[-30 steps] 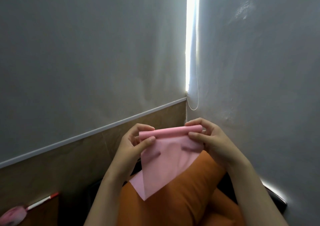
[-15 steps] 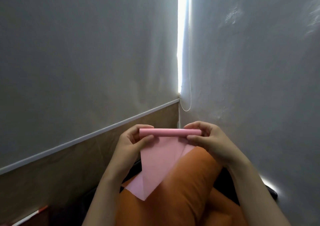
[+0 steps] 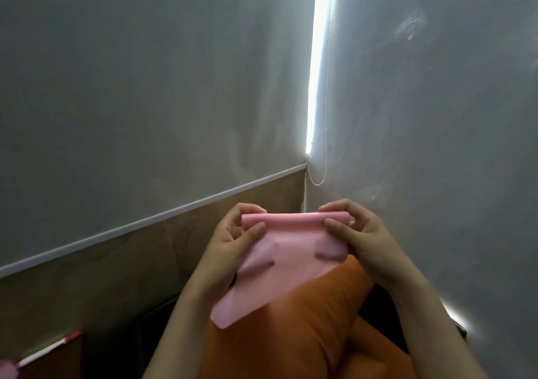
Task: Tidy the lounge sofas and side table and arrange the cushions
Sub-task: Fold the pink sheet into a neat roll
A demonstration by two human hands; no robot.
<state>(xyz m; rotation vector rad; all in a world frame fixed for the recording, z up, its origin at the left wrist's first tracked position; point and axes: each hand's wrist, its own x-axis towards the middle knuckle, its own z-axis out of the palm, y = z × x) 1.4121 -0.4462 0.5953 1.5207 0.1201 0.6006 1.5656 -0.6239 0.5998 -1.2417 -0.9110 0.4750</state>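
Above the orange cushion [image 3: 291,338] hangs the pink sheet [image 3: 291,253], its rolled top edge pinched at each end by the left hand [image 3: 230,247] and right hand [image 3: 364,239]. Uneven thumb pressure would likely skew the roll or loosen it.

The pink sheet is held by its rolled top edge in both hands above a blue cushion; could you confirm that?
Not quite: the head view shows the cushion is orange, not blue. The left hand and right hand do hold the pink sheet by its rolled top edge above it.
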